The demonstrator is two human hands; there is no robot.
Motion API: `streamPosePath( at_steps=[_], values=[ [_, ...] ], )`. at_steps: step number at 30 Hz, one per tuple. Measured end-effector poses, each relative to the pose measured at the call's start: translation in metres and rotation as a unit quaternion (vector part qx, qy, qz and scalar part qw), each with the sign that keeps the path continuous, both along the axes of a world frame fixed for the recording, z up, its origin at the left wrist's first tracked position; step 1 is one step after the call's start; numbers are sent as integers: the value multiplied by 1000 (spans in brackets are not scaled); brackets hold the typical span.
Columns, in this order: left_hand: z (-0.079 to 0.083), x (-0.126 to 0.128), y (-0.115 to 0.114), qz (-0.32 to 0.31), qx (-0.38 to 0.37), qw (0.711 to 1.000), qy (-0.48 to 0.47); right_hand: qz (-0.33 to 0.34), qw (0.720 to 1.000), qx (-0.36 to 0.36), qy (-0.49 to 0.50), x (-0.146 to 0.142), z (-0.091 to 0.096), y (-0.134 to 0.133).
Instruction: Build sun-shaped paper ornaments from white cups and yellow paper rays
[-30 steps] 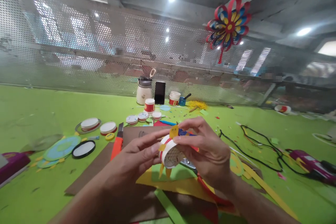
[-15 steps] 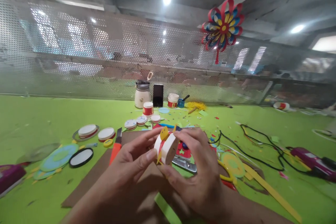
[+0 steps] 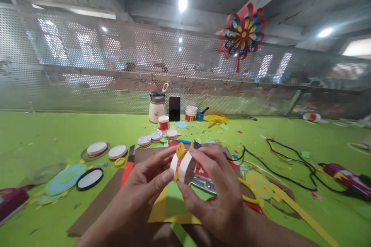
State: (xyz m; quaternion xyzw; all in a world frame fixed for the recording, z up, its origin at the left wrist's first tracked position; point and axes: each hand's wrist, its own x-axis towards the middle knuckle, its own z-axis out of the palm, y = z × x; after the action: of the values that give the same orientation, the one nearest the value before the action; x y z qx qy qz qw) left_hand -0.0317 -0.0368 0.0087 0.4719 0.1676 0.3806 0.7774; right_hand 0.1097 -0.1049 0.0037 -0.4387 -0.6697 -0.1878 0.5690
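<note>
Both my hands hold a small white round paper-cup craft [image 3: 184,166] with yellow paper tabs and a red strip, lifted above the green table [image 3: 43,131]. My left hand [image 3: 143,191] pinches its left side with thumb and forefinger. My right hand [image 3: 218,193] wraps its right side, thumb underneath. Below them lie brown cardboard [image 3: 98,204] and yellow and green paper sheets [image 3: 166,208].
An orange utility knife [image 3: 128,165] lies left of my hands. White lids [image 3: 98,148], paper discs [image 3: 65,173], small cups [image 3: 164,122], a jar [image 3: 157,107] and a dark phone [image 3: 174,108] stand behind. Black cable [image 3: 286,162] and a purple glue gun [image 3: 346,179] lie right. A paper pinwheel [image 3: 242,32] hangs on the mesh.
The craft was turned in my hands from showing its open side to standing on edge. My right hand shifted from over it to cupping it from the right and below.
</note>
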Motion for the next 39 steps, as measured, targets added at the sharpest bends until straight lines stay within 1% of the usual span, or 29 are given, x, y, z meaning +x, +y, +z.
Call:
streamPosePath(
  at_steps=[5, 14, 18, 23, 26, 28, 31, 34, 39],
  values=[
    [-2, -4, 7, -37, 6, 999, 2, -7, 1000, 4, 4, -1, 2, 0],
    [-3, -3, 7, -4, 41, 999, 4, -7, 1000, 12, 1, 1, 1, 2],
    [-1, -4, 6, 1, 28, 1000, 10, -2, 1000, 5, -5, 3, 1, 0],
    [2, -4, 6, -9, 13, 1000, 15, 7, 1000, -20, -6, 4, -2, 0],
    [1, -3, 8, -18, 22, 1000, 1, 12, 999, -30, -11, 6, -3, 0],
    [-1, -3, 8, -19, 27, 999, 9, 13, 999, -37, -13, 6, -3, 0],
    [-3, -3, 9, -4, 29, 999, 27, 17, 999, -38, -15, 7, -3, -1],
    [-4, -4, 10, 6, 34, 999, 24, 18, 999, -36, -17, 7, -3, -2],
    [-3, -4, 11, -8, 26, 1000, 5, 17, 999, -40, -18, 7, -2, -2]
  ],
)
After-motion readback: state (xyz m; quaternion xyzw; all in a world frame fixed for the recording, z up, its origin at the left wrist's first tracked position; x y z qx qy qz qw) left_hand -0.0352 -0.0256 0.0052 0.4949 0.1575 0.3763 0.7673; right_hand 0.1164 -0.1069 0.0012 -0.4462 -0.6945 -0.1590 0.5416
